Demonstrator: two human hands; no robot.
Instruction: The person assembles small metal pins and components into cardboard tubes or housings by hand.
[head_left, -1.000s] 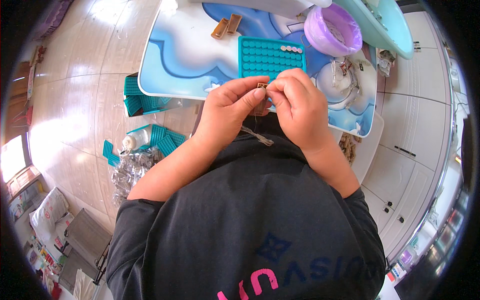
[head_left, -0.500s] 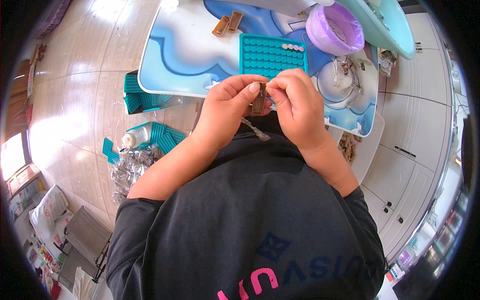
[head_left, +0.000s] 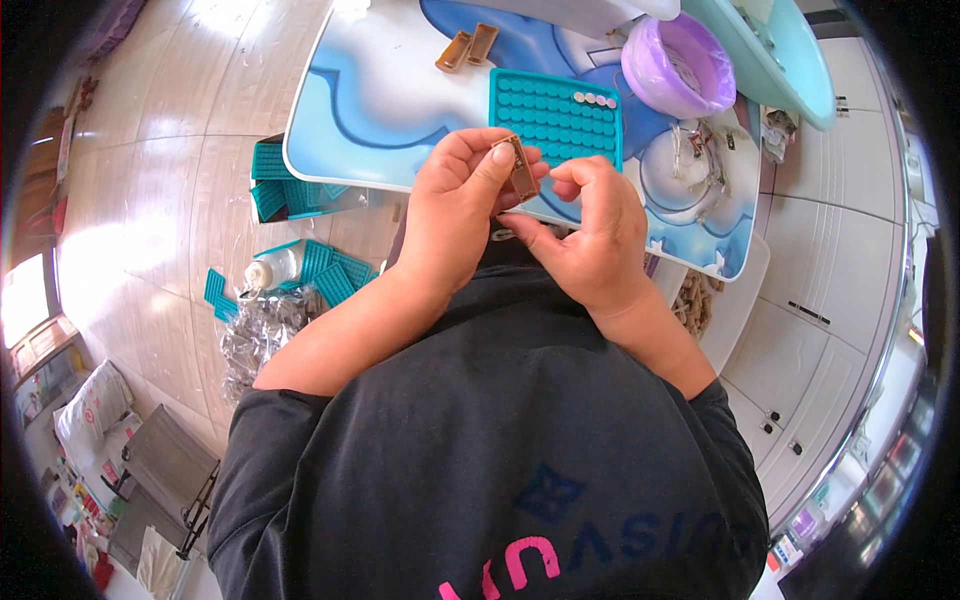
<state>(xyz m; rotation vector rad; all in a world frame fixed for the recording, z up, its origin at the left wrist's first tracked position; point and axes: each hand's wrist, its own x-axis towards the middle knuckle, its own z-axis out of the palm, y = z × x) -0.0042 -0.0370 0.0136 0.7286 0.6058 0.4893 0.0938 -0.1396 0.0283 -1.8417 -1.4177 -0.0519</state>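
My left hand [head_left: 455, 195] is closed, pinching a small brown rectangular tray-like piece [head_left: 523, 175] between thumb and fingers over the table's near edge. To its right is my right hand [head_left: 595, 230], with the thumb stretched out below the piece and apart from the curled fingers; I see nothing between them. A small pale bit [head_left: 502, 235] shows beneath the right thumb, too small to make out. Just beyond the hands lies a teal mould tray [head_left: 555, 120] with rows of round cavities and several pale round pieces [head_left: 595, 100] at its far right.
Farther back on the blue-and-white table [head_left: 390, 90] lie two brown trays [head_left: 468, 50]. A purple lined basin [head_left: 680, 65] and a clump of clear plastic [head_left: 695, 165] are at right. Left, on the floor, are teal trays [head_left: 330, 270], a bottle [head_left: 270, 270] and crumpled silvery plastic [head_left: 262, 335].
My right hand has come away from the brown piece, its thumb and fingers spreading apart. The left hand has tilted the piece. The strand that hung below the hands no longer shows there.
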